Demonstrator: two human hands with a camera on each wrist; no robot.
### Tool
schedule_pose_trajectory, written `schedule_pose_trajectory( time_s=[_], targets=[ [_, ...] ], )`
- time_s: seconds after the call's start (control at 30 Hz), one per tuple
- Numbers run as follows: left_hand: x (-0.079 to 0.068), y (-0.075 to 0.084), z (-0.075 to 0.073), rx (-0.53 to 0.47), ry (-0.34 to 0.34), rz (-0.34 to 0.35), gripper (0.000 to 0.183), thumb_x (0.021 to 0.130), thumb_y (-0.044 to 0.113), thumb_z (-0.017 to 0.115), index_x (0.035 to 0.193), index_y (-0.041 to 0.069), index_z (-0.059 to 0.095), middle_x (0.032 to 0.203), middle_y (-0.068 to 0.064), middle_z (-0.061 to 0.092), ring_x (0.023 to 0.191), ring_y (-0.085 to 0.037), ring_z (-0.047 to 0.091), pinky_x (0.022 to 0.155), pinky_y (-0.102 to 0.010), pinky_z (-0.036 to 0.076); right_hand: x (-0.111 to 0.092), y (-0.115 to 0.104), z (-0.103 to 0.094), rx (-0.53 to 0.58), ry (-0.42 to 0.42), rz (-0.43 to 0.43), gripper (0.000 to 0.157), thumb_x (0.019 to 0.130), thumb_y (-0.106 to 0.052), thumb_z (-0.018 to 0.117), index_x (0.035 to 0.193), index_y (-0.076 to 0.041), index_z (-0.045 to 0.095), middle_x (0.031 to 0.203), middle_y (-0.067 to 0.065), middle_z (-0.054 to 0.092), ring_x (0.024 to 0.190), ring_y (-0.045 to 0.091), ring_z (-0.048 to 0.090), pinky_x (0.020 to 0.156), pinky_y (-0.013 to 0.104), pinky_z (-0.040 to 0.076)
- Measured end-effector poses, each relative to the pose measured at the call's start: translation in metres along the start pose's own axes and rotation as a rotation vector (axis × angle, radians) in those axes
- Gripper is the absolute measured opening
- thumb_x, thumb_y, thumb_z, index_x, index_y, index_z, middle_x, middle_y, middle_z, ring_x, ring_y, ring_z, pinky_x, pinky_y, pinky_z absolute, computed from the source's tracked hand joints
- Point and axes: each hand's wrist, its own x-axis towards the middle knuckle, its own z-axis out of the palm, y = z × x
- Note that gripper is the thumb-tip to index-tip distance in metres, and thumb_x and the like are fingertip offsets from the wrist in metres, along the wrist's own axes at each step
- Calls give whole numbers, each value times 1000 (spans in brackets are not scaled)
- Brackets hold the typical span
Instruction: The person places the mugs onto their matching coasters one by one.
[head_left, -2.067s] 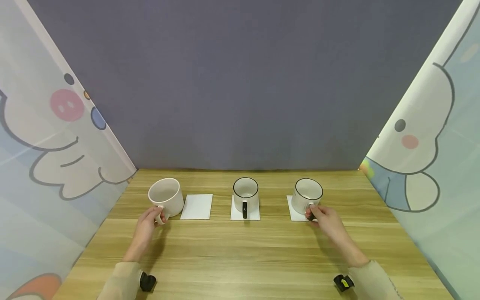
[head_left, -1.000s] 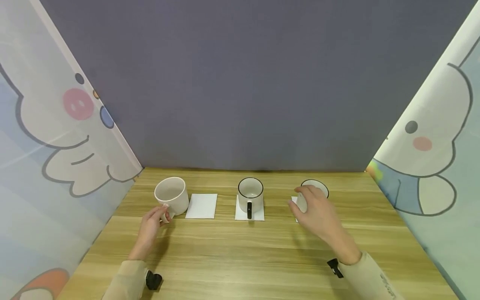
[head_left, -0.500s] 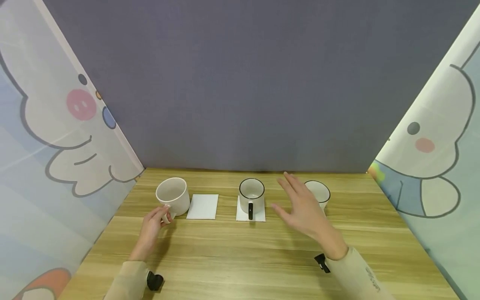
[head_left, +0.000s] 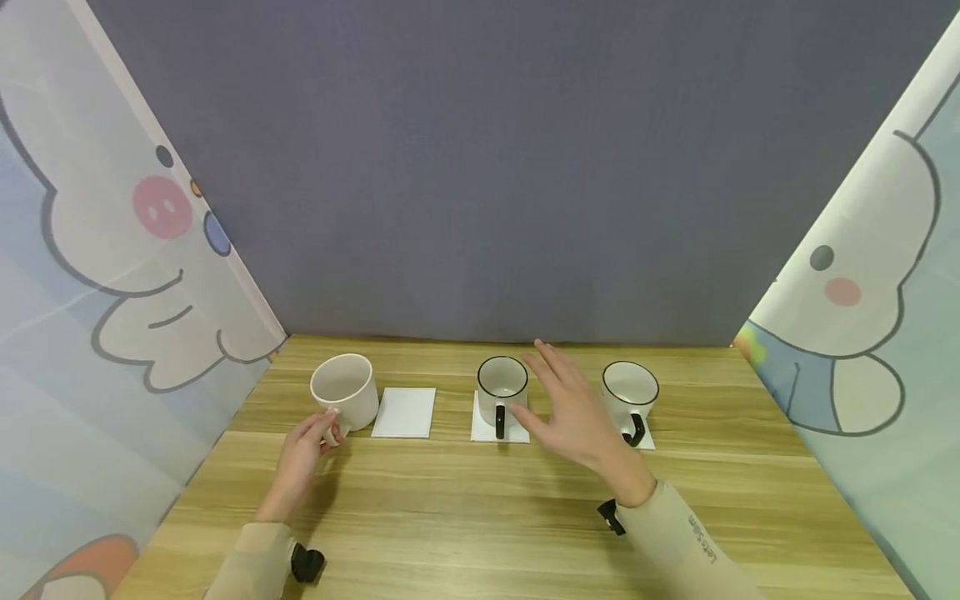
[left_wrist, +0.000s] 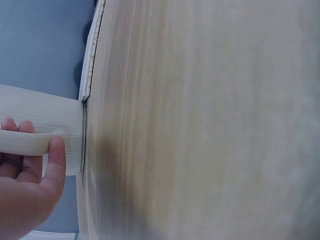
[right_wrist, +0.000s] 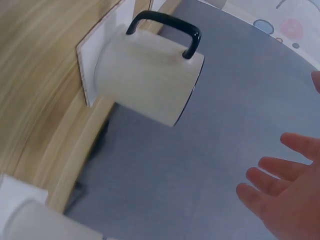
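Observation:
An all-white mug (head_left: 356, 400) stands at the left of the table, and my left hand (head_left: 302, 446) grips its handle. The left wrist view shows the thumb and fingers around that white handle (left_wrist: 27, 143). Beside this mug lies a bare white square coaster (head_left: 403, 412). In the middle, a white mug with black rim and black handle (head_left: 500, 390) stands on a coaster, handle toward me. My right hand (head_left: 572, 421) is spread just right of it, fingers straight, holding nothing. A second black-handled mug (head_left: 628, 396) stands on the right coaster (head_left: 647, 442).
The wooden table (head_left: 465, 517) runs up to a dark grey panel (head_left: 480, 183) behind the mugs. Cartoon-printed curtains (head_left: 847, 367) border both sides. Black wrist straps (head_left: 306, 563) show at both sleeves.
My right hand let go of the right mug's handle, opened, and moved left to the middle mug. My left hand keeps its grip on the white mug's handle. The view shifted slightly.

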Motion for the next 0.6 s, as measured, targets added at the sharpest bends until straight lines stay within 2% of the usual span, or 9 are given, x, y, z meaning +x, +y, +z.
schedule_pose_trajectory(
  time_s=[0.13, 0.3, 0.6],
  targets=[
    [-2, 3, 1, 2, 0, -3, 43, 109, 32, 48, 84, -1, 61, 83, -3, 58, 94, -16, 56, 83, -26, 51, 5, -6, 5, 90, 28, 17, 69, 94, -47, 67, 148, -10, 48, 162, 12, 35, 146, 38, 35, 113, 63, 33],
    [-4, 3, 0, 12, -4, 1, 42, 109, 33, 48, 83, 3, 60, 86, -9, 59, 93, -16, 56, 85, -30, 51, 13, -14, 13, 180, 85, 14, 61, 93, -40, 70, 144, -10, 53, 157, 13, 41, 143, 38, 40, 109, 62, 38],
    [-3, 0, 4, -16, 32, 15, 47, 109, 32, 50, 86, -8, 59, 79, 0, 57, 89, -14, 54, 80, -27, 52, 24, -28, 26, 309, 64, 45, 59, 95, -39, 69, 144, -11, 53, 156, 7, 42, 143, 32, 40, 111, 58, 38]
  ],
)
